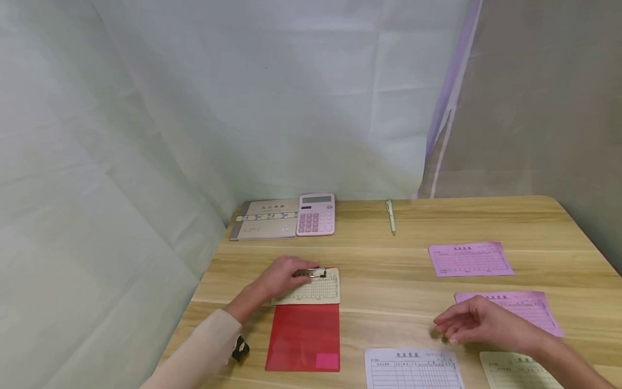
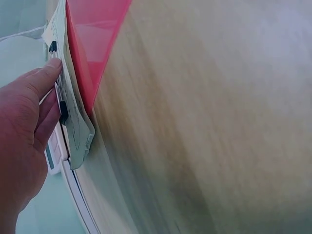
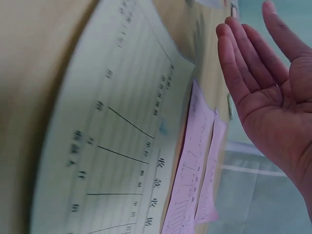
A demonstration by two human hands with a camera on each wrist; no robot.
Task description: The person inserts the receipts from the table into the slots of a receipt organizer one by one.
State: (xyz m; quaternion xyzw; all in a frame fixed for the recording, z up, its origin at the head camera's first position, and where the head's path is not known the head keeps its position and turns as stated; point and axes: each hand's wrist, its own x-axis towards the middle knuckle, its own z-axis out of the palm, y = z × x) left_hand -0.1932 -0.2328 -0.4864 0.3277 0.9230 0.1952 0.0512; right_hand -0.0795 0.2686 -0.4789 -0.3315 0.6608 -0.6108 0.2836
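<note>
My left hand point(image 1: 284, 276) grips the metal clip point(image 1: 315, 273) at the top of a red clipboard point(image 1: 303, 335), thumb and fingers on either side of it. A cream receipt form point(image 1: 320, 292) lies over the board's upper part, under the clip. In the left wrist view the form's corner point(image 2: 83, 148) curls up. My right hand point(image 1: 488, 324) is held over the table with relaxed fingers and an empty palm. Near it are a pink receipt form point(image 1: 534, 310), a white one point(image 1: 413, 370) and another cream one point(image 1: 510, 373), partly hidden by the forearm.
A second pink form point(image 1: 468, 260) lies farther back on the right. Along the back edge are a notebook point(image 1: 264, 229), a pink calculator point(image 1: 316, 216) and a pale green pen point(image 1: 391, 217). A small black object point(image 1: 240, 348) shows beside the left sleeve. Pale cloth point(image 1: 291, 108) hangs behind the table.
</note>
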